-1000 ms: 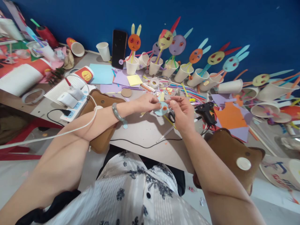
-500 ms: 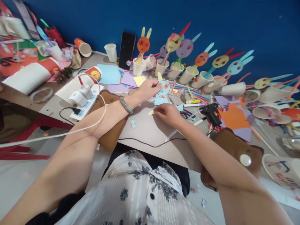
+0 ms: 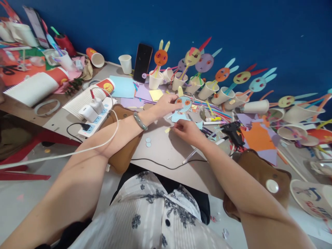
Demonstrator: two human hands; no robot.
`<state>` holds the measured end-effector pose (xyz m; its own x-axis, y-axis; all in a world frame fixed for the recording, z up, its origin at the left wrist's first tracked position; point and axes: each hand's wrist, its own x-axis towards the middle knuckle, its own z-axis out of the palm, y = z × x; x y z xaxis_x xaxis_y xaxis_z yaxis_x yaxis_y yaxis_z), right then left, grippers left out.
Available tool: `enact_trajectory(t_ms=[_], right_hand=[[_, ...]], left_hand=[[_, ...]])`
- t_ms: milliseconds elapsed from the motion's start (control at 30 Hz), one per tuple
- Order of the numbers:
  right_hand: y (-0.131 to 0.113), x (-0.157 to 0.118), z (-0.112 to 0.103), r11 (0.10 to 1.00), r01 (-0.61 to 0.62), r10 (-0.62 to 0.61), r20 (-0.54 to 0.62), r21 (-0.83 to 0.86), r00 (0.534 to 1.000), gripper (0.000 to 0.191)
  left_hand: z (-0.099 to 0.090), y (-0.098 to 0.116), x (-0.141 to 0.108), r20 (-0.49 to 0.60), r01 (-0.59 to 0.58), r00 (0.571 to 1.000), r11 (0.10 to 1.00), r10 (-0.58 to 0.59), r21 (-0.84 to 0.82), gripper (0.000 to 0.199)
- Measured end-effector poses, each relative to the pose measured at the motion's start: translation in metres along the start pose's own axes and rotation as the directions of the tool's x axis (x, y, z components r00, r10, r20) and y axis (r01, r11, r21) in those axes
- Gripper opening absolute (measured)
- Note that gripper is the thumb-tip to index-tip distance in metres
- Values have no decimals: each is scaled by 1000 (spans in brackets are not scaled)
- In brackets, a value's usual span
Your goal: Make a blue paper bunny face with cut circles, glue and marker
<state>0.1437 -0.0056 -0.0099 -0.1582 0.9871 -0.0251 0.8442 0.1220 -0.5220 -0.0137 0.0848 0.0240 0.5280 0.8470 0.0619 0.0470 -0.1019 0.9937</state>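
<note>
My left hand (image 3: 166, 103) holds a light blue paper face disc (image 3: 183, 103) with orange eyes and one yellow ear, raised a little above the table (image 3: 166, 152). My right hand (image 3: 187, 131) rests low on the table just below it, fingertips pinched at a small yellow paper scrap (image 3: 167, 130). Two small blue paper circles (image 3: 148, 142) lie near my left wrist, which wears a grey bangle. A light blue paper sheet (image 3: 178, 117) lies under the disc.
Several white paper cups (image 3: 155, 80) with bunny faces on straws line the blue wall. A phone (image 3: 143, 63) leans there. A black glue gun (image 3: 233, 131), straws, coloured paper, a power strip (image 3: 94, 116) and two brown pouches crowd the table.
My right hand let go of the disc and dropped to the table toward the yellow scrap. My left hand lifted the disc up and away, alone.
</note>
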Motion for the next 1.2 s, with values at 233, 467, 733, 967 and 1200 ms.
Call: enact_trajectory(t_ms=[233, 467, 733, 967, 1200], right_hand=[[15, -3, 1, 997, -1, 6, -54, 79, 999, 14], [5, 2, 21, 980, 92, -97, -20, -179, 995, 15], [2, 0, 17, 987, 111, -116, -38, -115, 992, 12], [20, -4, -11, 922, 3, 74, -184, 387, 980, 12], [35, -2, -23, 791, 20, 110, -174, 612, 979, 19]], left_hand=[[5, 5, -3, 19, 82, 996, 996, -82, -45, 24], [6, 0, -2, 28, 87, 996, 995, -85, -56, 19], [7, 8, -5, 13, 98, 995, 993, -98, -60, 18], [3, 9, -8, 42, 98, 995, 985, -93, -144, 7], [-2, -1, -6, 128, 87, 989, 990, -73, -108, 14]])
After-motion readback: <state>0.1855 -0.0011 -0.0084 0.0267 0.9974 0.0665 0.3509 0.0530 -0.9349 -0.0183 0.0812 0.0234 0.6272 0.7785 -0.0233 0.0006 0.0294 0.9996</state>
